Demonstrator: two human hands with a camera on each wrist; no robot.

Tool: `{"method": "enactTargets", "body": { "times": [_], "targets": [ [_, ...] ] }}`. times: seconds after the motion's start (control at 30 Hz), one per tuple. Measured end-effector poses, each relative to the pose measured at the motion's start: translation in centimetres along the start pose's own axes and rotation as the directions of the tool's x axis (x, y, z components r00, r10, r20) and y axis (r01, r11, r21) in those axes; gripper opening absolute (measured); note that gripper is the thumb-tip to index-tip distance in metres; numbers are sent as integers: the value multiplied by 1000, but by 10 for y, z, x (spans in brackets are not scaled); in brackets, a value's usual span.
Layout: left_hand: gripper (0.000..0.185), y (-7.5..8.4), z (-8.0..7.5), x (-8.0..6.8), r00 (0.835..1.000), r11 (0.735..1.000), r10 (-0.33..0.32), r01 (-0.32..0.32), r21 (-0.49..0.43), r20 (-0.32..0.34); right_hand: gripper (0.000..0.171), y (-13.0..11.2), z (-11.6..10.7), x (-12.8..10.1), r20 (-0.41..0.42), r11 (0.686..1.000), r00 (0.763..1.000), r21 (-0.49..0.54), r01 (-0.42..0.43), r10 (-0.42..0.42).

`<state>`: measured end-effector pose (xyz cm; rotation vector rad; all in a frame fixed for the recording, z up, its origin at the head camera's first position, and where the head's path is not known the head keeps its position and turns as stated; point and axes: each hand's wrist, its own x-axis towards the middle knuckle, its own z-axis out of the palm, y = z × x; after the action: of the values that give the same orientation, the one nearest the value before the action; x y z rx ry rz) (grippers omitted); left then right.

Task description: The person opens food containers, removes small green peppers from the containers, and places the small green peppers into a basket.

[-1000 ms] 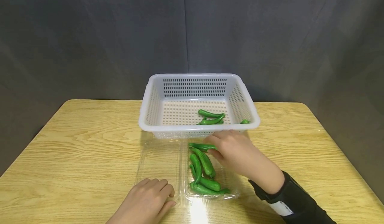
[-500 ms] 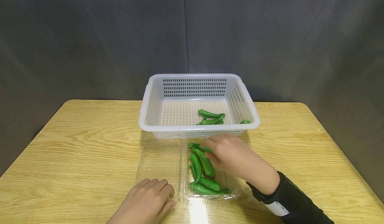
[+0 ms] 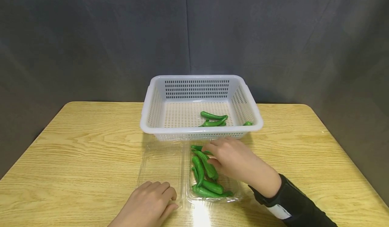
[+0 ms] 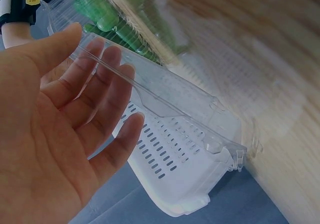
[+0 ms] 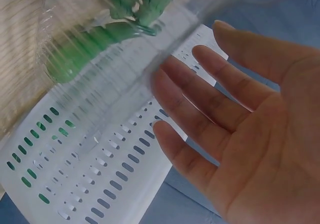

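A clear plastic clamshell box (image 3: 228, 183) lies unfolded on the table, several green peppers (image 3: 203, 193) in its right half. Over that half's far right part is my right hand (image 3: 240, 159), its fingertips close to the farthest pepper (image 3: 197, 147). In the right wrist view its fingers (image 5: 187, 99) are spread and relaxed, holding nothing, beside the clear wall. My left hand (image 3: 152, 200) rests at the near edge of the left half (image 3: 164, 166). The left wrist view shows its loosely bent fingers (image 4: 95, 94) against the clear plastic edge.
Just behind the box stands a white perforated basket (image 3: 200, 129) with several green peppers (image 3: 214, 116) near its front and right side. A wooden table (image 3: 91, 152) spreads to both sides, with a dark grey curtain (image 3: 121, 44) behind.
My right hand has moved slightly left and toward me over the farthest pepper, which now lies in the box with the fingers off it. The left hand has stayed put.
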<state>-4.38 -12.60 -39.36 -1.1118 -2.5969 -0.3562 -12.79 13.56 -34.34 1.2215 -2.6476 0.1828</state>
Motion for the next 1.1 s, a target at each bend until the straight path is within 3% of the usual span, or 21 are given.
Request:
{"method": "enactTargets", "body": {
  "times": [0.43, 1.1],
  "targets": [
    [16, 0, 0, 0, 1000, 1000, 5, -5, -5, 4, 39, -2, -1, -1, 151, 999, 988, 27, -32, 27],
    [17, 0, -1, 0, 1000, 1000, -2, 2, -11, 20, 42, -5, 7, 2, 217, 997, 975, 54, -53, 41]
  ]
}}
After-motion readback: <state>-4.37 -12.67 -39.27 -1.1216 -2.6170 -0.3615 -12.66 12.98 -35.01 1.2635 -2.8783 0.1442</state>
